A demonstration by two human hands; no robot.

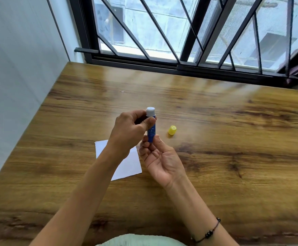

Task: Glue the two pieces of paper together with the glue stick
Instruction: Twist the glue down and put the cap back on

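A blue glue stick (151,132) stands upright in the air above the table, its white glue end exposed at the top. My left hand (129,128) grips its upper part between thumb and fingers. My right hand (159,157) holds its bottom end with thumb and fingertips, palm turned up. The yellow cap (172,130) lies on the table just right of the stick. White paper (127,162) lies flat under my left wrist, partly hidden; I cannot tell whether it is one sheet or two.
The wooden table (233,157) runs up to a barred window (180,32) at the back and a white wall (20,68) on the left. A dark bead bracelet (210,231) is on my right wrist.
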